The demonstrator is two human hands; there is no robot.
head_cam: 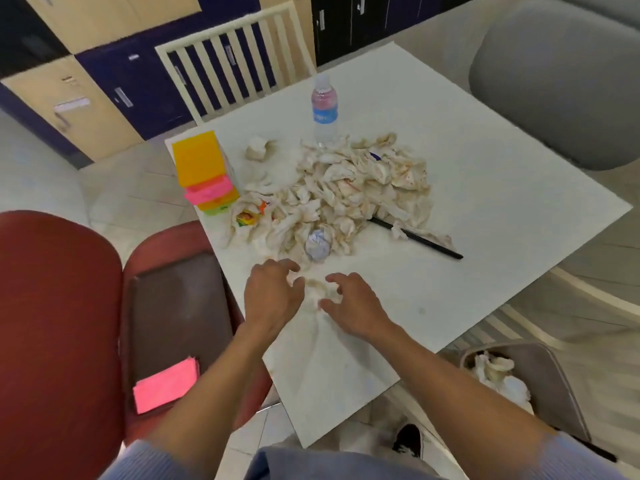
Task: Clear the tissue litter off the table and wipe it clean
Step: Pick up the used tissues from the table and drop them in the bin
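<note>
A big heap of crumpled, stained tissues (349, 188) covers the middle of the white table (485, 237). One loose tissue ball (258, 148) lies apart at the back. Near the front edge my left hand (272, 294) and my right hand (351, 303) come together around a small crumpled tissue (317, 289), fingers curved over it from both sides. Whether the fingers pinch it is unclear.
A water bottle (325, 109) stands behind the heap, a stack of coloured boxes (204, 171) at the left corner, and a black stick (426, 242) pokes out on the right. A bin (540, 379) holding tissues sits low right. A red chair (104, 323) carries a pink cloth (166, 386).
</note>
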